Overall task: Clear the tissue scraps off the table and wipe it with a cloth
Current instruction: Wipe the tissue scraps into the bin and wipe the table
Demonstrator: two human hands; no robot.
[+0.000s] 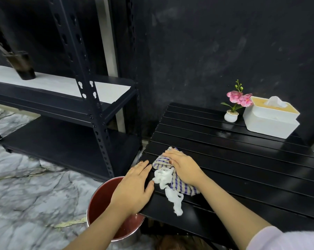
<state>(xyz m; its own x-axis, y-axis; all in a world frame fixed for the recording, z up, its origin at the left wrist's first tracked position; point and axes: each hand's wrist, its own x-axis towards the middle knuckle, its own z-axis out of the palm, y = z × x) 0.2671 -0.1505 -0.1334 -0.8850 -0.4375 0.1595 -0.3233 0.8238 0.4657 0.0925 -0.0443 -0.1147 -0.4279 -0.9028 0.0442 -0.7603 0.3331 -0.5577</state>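
A black slatted table (242, 168) fills the right side. White tissue scraps (168, 186) lie bunched near its left front corner. A beige cloth with purple checks (181, 184) lies crumpled just right of them, and my right hand (183, 165) presses flat on top of it. At the table's left edge my left hand (134, 186) rests flat with its fingers together, touching the scraps and holding nothing. A round metal bin with a red inside (102, 201) stands on the floor under the left hand, beside the table's edge.
A white tissue box (271, 121) and a small white pot with pink flowers (233, 109) stand at the table's back right, against a dark wall. A black metal shelf rack (76, 98) stands to the left on a marble floor (26, 186).
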